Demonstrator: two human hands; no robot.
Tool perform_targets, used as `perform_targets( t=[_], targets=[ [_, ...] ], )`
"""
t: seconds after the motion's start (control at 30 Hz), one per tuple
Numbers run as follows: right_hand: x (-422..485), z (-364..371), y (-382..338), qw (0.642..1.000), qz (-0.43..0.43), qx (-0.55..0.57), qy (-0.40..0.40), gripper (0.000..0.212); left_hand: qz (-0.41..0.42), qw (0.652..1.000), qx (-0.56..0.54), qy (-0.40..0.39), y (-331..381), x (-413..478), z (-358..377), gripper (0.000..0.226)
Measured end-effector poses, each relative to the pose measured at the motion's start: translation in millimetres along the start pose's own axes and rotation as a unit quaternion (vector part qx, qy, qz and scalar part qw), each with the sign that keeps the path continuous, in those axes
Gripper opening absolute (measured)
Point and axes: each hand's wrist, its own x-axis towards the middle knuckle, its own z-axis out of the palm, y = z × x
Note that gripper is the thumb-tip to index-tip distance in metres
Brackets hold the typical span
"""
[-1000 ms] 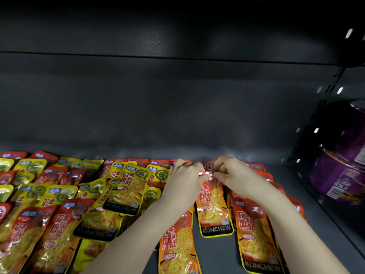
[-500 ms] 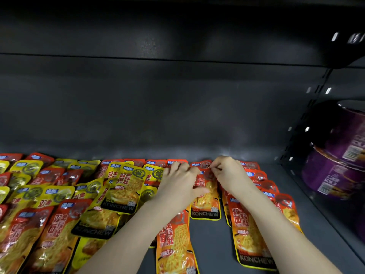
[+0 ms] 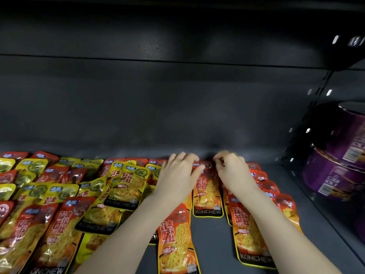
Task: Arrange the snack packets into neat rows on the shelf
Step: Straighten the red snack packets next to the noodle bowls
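An orange snack packet (image 3: pixel 207 192) lies flat near the back of the dark shelf (image 3: pixel 213 242), its top end between my hands. My right hand (image 3: pixel 231 171) pinches the packet's top right edge with curled fingers. My left hand (image 3: pixel 179 175) lies over the neighbouring packets with fingers stretched toward the back wall, its thumb touching the packet's top left corner. Another orange packet (image 3: pixel 175 240) lies in front under my left forearm. A column of overlapping orange packets (image 3: pixel 250 234) runs under my right forearm.
A loose, overlapping spread of yellow packets (image 3: pixel 128 184) and red packets (image 3: pixel 59 224) covers the left half of the shelf. Stacked purple bowls (image 3: pixel 335 175) stand beyond the perforated right upright (image 3: pixel 308 131). The dark back wall (image 3: pixel 177 105) rises just behind my hands.
Both hands have slid the orange packet away from me toward the back wall. My left hand's fingers have straightened out from their earlier pinch.
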Motion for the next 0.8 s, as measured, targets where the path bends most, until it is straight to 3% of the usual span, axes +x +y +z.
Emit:
perform_targets(
  t=[0.13,0.3,0.5,0.6,0.8],
  targets=[
    [-1,-3,-6,0.999,-0.024,0.026,0.020,0.018,-0.068,0.990,-0.110,0.060,-3,10,-13,0.023],
    [-6,-2,-20,0.993,-0.063,0.097,-0.023,0.015,-0.092,0.977,-0.194,0.015,-5,7,-35,0.030],
    [-7,-3,-36,0.988,-0.068,0.037,-0.132,0.019,-0.115,0.990,-0.062,-0.051,-26,-7,-42,0.021],
    [-10,3,-44,0.979,-0.068,-0.015,-0.190,0.023,-0.115,0.987,0.000,-0.110,-34,-14,-38,0.029],
    [-15,17,-56,0.976,-0.062,-0.061,-0.200,0.028,-0.089,0.985,0.063,-0.131,-39,-21,-32,0.036]
  ],
)
